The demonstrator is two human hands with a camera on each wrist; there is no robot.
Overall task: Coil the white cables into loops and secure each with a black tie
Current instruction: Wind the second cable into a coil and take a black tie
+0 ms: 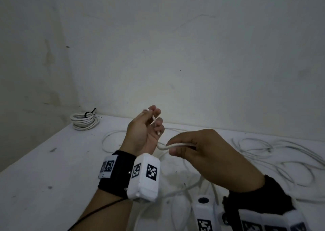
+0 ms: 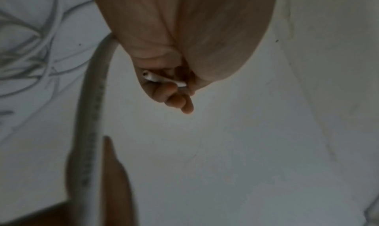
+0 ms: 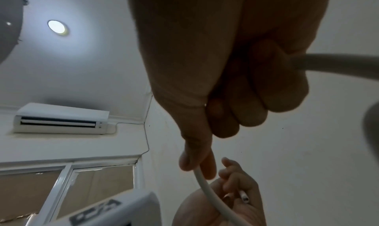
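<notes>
Two hands work above the worktop (image 1: 52,169): left hand (image 1: 142,134) grips the cable (image 1: 175,146) end; right hand (image 1: 202,151) pinches its length. Tied coil (image 1: 84,120) at 10 o'clock.

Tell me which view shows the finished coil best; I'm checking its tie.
The head view: the tied coil lies at the table's far left corner, black tie on top. Neither wrist view shows it.

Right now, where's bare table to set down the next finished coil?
The near-left table is bare, bordered by the tied coil at the back corner and the left hand. Right of the right hand, loose cables crowd the surface.
</notes>
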